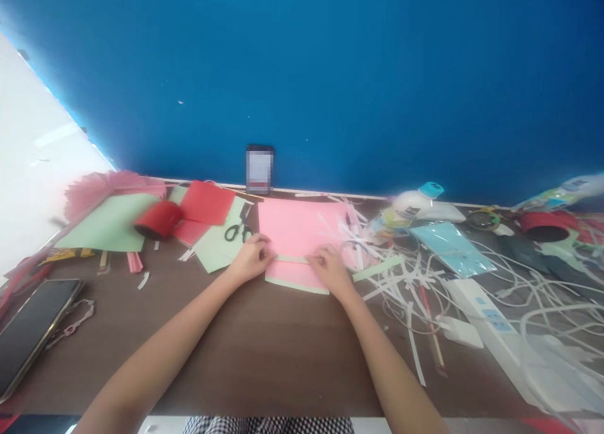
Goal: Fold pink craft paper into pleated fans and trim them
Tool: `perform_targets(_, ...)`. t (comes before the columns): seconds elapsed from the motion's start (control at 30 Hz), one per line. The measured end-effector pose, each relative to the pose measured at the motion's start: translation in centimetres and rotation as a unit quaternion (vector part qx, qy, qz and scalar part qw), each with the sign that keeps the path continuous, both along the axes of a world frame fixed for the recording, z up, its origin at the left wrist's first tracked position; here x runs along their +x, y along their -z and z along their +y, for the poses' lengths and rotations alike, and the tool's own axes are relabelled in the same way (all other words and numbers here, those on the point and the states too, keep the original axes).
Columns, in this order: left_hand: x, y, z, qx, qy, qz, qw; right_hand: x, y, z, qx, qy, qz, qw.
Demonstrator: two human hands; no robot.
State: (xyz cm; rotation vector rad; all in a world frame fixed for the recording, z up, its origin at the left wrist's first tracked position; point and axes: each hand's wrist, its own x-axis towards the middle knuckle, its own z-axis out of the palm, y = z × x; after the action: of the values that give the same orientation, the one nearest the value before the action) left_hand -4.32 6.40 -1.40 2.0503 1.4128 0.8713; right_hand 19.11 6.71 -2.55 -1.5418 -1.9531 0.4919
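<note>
A pink sheet of paper [302, 223] lies flat on the dark brown table in front of me. Across its lower part, a narrow pale green paper strip [290, 259] runs between my hands. My left hand [251, 258] pinches at the strip's left end, thumb and fingertips together. At the right end, my right hand [331, 270] has its fingertips pressed together on the strip. Below it the pink paper continues, with a pale green band along the front edge. Black-handled scissors [239, 231] lie just beyond my left hand, on a light green sheet [214, 250].
Loose white paper strips [401, 277], cables and a white power strip [493, 333] crowd the right side. A glue bottle [410, 204] stands behind them. Left are a red roll [159, 220], red paper [207, 201] and a phone [33, 333]. Another phone [259, 168] leans on the blue wall.
</note>
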Motion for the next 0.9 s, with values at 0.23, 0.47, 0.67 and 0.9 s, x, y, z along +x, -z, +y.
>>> perform_targets(0.23, 0.2, -0.2, 0.0, -0.010, 0.006, 0.015, 1.000, -0.2, 0.4, 0.1, 0.007, -0.001, -0.033, 0.999)
perform_targets(0.47, 1.1, -0.6, -1.1, 0.137, -0.013, 0.148, 0.979, -0.6, 0.4, -0.4, 0.057, -0.001, -0.057, 0.997)
perform_targets(0.67, 3.7, -1.3, -3.6, 0.143, 0.069, 0.322, 0.933, -1.3, -0.6, -1.4, 0.129, 0.018, -0.171, 0.977)
perform_targets(0.9, 5.3, -0.2, -5.0, 0.161, 0.042, 0.338, 0.926, -3.6, -1.1, -3.6, 0.146, -0.130, -0.256, 0.947)
